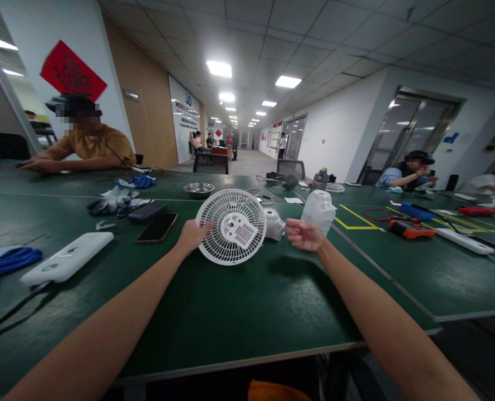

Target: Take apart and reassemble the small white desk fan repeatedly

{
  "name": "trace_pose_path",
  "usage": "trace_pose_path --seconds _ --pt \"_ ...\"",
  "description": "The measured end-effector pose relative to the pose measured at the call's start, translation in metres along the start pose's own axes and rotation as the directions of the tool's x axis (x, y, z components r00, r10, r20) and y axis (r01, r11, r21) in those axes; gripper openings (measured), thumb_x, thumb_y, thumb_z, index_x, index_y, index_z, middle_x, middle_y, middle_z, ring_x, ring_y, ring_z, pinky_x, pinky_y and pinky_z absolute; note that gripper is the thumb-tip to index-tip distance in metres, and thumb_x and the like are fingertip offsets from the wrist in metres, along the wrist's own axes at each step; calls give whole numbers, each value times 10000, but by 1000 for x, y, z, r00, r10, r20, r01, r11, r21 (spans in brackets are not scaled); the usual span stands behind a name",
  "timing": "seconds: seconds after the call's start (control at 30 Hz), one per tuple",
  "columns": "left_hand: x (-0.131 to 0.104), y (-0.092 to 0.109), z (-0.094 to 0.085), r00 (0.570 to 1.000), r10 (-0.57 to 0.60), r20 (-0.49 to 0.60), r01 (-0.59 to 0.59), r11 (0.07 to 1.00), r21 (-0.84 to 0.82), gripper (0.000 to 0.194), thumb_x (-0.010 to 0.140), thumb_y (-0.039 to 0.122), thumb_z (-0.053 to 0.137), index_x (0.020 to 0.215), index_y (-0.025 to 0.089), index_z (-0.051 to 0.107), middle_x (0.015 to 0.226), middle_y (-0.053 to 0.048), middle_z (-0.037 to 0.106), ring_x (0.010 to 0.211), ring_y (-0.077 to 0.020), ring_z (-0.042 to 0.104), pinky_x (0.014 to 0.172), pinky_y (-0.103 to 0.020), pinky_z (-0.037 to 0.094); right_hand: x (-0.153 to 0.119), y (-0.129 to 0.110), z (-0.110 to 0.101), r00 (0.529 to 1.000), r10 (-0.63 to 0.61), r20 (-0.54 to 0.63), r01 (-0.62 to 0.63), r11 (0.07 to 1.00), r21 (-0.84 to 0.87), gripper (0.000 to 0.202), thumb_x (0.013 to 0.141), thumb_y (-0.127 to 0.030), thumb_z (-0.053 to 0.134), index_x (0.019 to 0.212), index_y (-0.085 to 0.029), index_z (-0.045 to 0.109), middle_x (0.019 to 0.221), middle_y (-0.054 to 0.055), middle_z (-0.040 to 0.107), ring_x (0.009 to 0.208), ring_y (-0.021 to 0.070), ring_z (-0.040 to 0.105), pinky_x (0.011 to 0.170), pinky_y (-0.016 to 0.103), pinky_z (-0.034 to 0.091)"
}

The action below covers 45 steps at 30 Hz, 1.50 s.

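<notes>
My left hand (pixel 194 236) grips the left rim of a round white fan grille (pixel 241 231), its thumb lying over the bars. The grille is held tilted up above the green table, its slotted centre plate facing me. Just right of the grille, a white fan motor housing (pixel 274 225) is partly hidden behind it. My right hand (pixel 304 235) is raised beside that housing with its fingers curled together. Whatever may be between those fingers is too small to make out. Behind the right hand stands a white, rounded plastic fan part (pixel 319 207).
Left on the table (pixel 230 317) are a phone (pixel 157 228), a white power bank (pixel 67 259) with a cable, and gloves (pixel 116 200). A metal bowl (pixel 199 189) sits farther back. To the right lie an orange multimeter (pixel 412 229) and yellow tape marks. Other people sit around.
</notes>
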<state>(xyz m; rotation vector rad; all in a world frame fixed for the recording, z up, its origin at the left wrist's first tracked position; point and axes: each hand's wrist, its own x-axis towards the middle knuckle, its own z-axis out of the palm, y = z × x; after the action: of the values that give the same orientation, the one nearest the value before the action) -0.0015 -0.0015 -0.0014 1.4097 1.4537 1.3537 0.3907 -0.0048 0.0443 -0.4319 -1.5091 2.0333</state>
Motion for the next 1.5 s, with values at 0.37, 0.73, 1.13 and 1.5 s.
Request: trace_pose_path --seconds 0.37,0.73,1.13,1.5 --pt "-3 5 1 1000 8 -14 -8 1000 4 327 722 402 751 894 125 727 847 -115 757 714 -254 715 638 -358 569 2 3 -5 903 425 60 -418 903 -102 300 764 -132 674 859 -200 398 619 -112 334 402 4 160 337 88 125" --pt "-5 4 4 982 166 -94 -155 982 110 336 750 425 704 893 122 732 809 -96 755 703 -239 710 654 -342 556 57 47 64 903 300 -308 -305 952 33 509 970 -579 301 1093 -153 552 920 117 687 797 167 692 663 268 576" --pt "-14 17 8 944 302 -133 -296 953 64 521 821 646 510 918 169 694 827 -75 725 743 -215 669 684 -292 508 73 66 87 866 -163 -472 141 987 -82 339 885 -529 465 1053 -247 549 946 25 679 836 194 648 722 346 543" --pt "-9 14 -6 858 -222 463 442 778 -447 735 848 730 328 861 97 703 817 -187 731 791 -278 700 696 -362 539 59 56 73 701 -585 -408 128 666 -735 495 711 -417 751 1053 -259 430 824 -34 564 709 135 541 660 259 448"
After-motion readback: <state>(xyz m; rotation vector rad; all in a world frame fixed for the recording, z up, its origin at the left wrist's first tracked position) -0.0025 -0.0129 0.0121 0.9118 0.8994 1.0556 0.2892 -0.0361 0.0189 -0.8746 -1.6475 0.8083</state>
